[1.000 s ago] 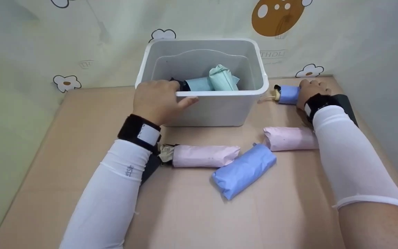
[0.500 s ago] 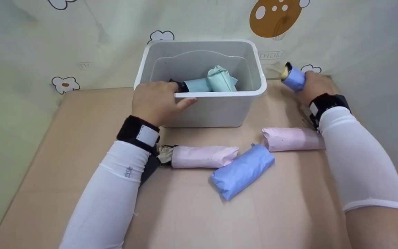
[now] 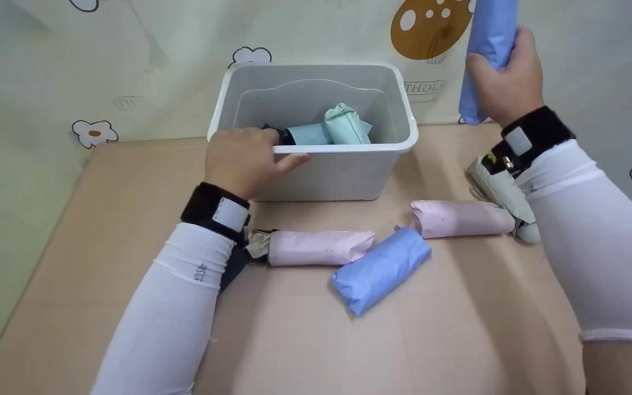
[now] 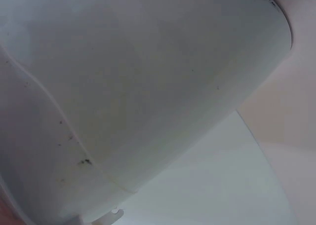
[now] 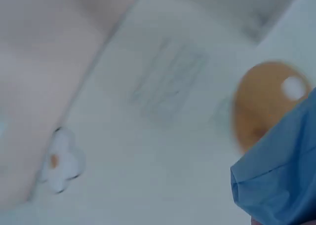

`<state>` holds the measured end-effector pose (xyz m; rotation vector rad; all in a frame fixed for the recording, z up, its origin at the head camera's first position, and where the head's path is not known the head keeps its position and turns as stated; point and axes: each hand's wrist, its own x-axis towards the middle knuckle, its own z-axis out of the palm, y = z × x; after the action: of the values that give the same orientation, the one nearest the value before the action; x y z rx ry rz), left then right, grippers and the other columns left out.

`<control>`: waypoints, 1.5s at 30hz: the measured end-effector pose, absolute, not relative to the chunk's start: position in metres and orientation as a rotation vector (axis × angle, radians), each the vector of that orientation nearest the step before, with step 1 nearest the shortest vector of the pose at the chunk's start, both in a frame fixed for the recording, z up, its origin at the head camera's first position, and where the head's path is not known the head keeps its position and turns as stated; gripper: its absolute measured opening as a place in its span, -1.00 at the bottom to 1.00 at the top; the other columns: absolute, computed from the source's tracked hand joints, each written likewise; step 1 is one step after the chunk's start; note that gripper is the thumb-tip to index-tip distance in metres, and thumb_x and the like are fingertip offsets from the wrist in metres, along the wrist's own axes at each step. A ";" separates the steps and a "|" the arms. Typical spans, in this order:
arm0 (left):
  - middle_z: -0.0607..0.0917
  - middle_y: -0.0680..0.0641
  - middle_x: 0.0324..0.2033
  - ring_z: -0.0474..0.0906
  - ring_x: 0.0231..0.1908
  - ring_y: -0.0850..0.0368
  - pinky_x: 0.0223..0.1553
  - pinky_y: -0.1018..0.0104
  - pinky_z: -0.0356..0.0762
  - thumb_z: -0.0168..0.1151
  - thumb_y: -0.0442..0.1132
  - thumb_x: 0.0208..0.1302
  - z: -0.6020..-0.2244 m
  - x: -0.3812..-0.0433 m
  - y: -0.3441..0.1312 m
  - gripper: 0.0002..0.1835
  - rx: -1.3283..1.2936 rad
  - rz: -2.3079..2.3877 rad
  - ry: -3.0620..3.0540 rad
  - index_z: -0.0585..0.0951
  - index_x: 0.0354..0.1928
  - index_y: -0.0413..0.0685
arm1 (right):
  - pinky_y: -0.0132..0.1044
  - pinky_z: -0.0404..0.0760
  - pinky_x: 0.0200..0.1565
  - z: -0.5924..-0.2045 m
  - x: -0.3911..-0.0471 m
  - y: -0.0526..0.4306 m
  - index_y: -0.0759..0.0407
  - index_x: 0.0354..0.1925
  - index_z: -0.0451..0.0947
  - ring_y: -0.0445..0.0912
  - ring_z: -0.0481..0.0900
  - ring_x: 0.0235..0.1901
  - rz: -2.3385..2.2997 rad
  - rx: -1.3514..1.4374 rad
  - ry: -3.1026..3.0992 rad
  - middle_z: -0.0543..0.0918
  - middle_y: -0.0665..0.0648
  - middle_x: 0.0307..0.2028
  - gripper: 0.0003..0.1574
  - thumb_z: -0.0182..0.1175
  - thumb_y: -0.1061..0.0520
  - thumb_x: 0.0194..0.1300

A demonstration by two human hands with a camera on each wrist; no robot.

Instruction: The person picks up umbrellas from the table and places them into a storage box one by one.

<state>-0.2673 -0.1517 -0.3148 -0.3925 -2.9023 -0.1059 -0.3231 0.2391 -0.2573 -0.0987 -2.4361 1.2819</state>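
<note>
My left hand [image 3: 242,159] grips the near left rim of a light grey plastic bin [image 3: 327,175], thumb outside the wall. The bin's outer wall [image 4: 148,87] fills much of the left wrist view. Raised at the upper right, my right hand [image 3: 513,77] holds a blue folded umbrella [image 3: 491,41] almost upright, its top cut off by the frame edge. One end of this blue umbrella [image 5: 281,175] shows in the right wrist view. Inside the bin lie a teal folded umbrella [image 3: 310,134] and a mint one [image 3: 347,125].
In front of the bin lie a pink folded umbrella [image 3: 321,248], another blue one [image 3: 382,271] and a second pink one [image 3: 458,219]. A pale green one [image 3: 505,192] lies partly behind the right forearm. A patterned sheet [image 3: 157,71] hangs behind the table [image 3: 349,351].
My right hand has lifted the blue umbrella from the table's back right and tilted it upright. The pale green umbrella has come into view. My left hand stays on the bin rim.
</note>
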 end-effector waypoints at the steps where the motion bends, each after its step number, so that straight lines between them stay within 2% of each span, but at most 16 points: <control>1: 0.69 -0.13 -0.40 0.62 -0.39 -0.17 -0.29 -0.12 0.58 -0.02 0.65 0.27 -0.315 -0.267 -0.152 -0.11 -0.392 -0.105 -2.898 0.71 -0.07 -0.07 | -0.02 0.56 0.31 -0.253 -0.320 0.228 0.02 0.51 0.19 -0.05 0.54 0.22 1.300 -0.055 -2.424 0.49 0.03 0.23 -0.20 0.15 -0.08 0.41; 9: 0.67 -0.12 -0.45 0.59 -0.43 -0.15 -0.34 -0.10 0.56 -0.03 0.66 0.27 -0.317 -0.268 -0.150 -0.10 -0.404 -0.106 -2.866 0.71 -0.14 -0.09 | -0.05 0.61 0.25 -0.249 -0.307 0.154 0.05 0.55 0.19 -0.03 0.57 0.18 1.425 0.309 -2.392 0.52 0.11 0.22 -0.20 0.22 -0.03 0.49; 15: 0.69 -0.13 -0.44 0.62 -0.41 -0.18 -0.32 -0.11 0.59 -0.03 0.66 0.27 -0.318 -0.267 -0.149 -0.09 -0.395 -0.106 -2.877 0.72 -0.10 -0.08 | -0.06 0.51 0.40 -0.266 -0.311 0.122 0.02 0.63 -0.02 -0.04 0.54 0.33 1.376 0.321 -2.643 0.46 0.16 0.40 -0.09 0.17 -0.11 0.56; 19: 0.70 -0.14 -0.43 0.64 -0.39 -0.19 -0.31 -0.12 0.60 -0.02 0.66 0.27 -0.317 -0.268 -0.149 -0.09 -0.403 -0.116 -2.857 0.73 -0.09 -0.08 | -0.04 0.41 0.48 -0.273 -0.316 0.114 0.03 0.66 -0.11 -0.01 0.48 0.42 1.182 0.277 -2.838 0.40 0.16 0.48 -0.02 0.14 -0.16 0.57; 25: 0.71 -0.16 -0.46 0.66 -0.42 -0.22 -0.35 -0.15 0.59 0.02 0.65 0.25 -0.319 -0.268 -0.150 -0.11 -0.400 -0.132 -2.816 0.74 -0.13 -0.08 | 0.02 0.31 0.53 -0.276 -0.321 0.106 0.06 0.68 -0.13 0.05 0.41 0.47 0.960 0.258 -2.996 0.31 0.18 0.54 -0.02 0.10 -0.17 0.59; 35: 0.73 -0.18 -0.43 0.69 -0.39 -0.24 -0.34 -0.16 0.59 0.02 0.65 0.25 -0.319 -0.270 -0.151 -0.10 -0.412 -0.135 -2.816 0.74 -0.11 -0.08 | 0.11 0.19 0.58 -0.276 -0.325 0.100 -0.05 0.72 -0.22 0.10 0.30 0.52 0.791 0.242 -3.148 0.16 0.20 0.62 -0.06 0.00 -0.12 0.64; 45: 0.72 -0.18 -0.43 0.67 -0.40 -0.23 -0.34 -0.15 0.59 0.02 0.65 0.25 -0.317 -0.270 -0.151 -0.10 -0.417 -0.133 -2.828 0.74 -0.07 -0.09 | 0.03 0.23 0.57 -0.277 -0.325 0.102 0.06 0.68 0.01 0.09 0.33 0.49 0.676 0.332 -3.136 0.26 0.25 0.57 -0.19 -0.03 -0.07 0.65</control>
<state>-0.2696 -0.1513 -0.3174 -0.4166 -2.8277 -0.1330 -0.3252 0.1017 -0.2770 0.3321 -3.1357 0.6762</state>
